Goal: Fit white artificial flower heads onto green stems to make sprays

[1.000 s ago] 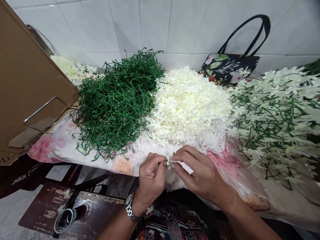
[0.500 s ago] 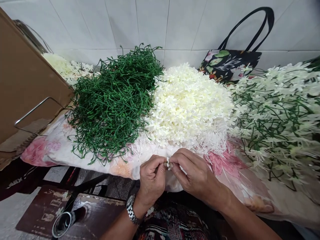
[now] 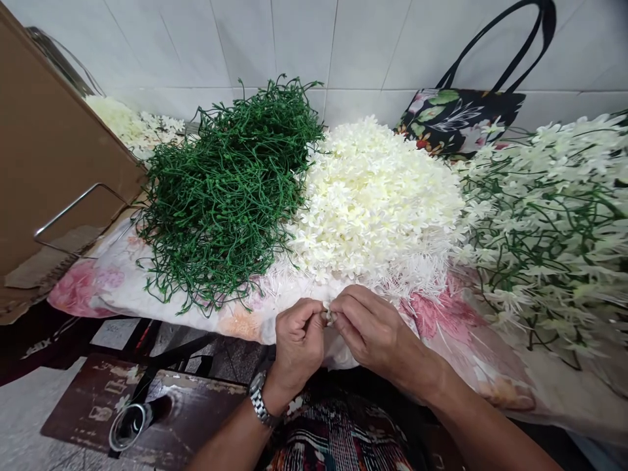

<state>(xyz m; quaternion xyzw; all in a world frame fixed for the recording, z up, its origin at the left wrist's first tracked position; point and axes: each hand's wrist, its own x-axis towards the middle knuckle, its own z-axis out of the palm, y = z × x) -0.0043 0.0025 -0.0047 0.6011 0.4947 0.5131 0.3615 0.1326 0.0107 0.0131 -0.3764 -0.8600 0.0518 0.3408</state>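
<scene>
My left hand (image 3: pixel 298 340) and my right hand (image 3: pixel 377 337) meet fingertip to fingertip at the front edge of the cloth-covered table. Pinched between them is a small white flower piece (image 3: pixel 328 316), mostly hidden by the fingers. Just beyond my hands lies a heap of loose white artificial flowers (image 3: pixel 373 196), with thin white filaments (image 3: pixel 417 268) along its near side. To its left rises a big tangle of green plastic stems (image 3: pixel 226 183). On the right, white flowers fixed on green stems (image 3: pixel 549 222) are piled up.
A cardboard box (image 3: pixel 63 150) with a wire handle stands at the left. Against the tiled wall rests a floral black bag (image 3: pixel 461 121). Below left, a glass of dark drink (image 3: pixel 130 425) sits on a worn brown stool (image 3: pixel 196 412). The flowered cloth (image 3: pixel 196 320) drapes the table.
The view has shifted slightly. Both hands keep their pinch on the white flower piece, their fingertips drawn a little closer together, so less of it shows.
</scene>
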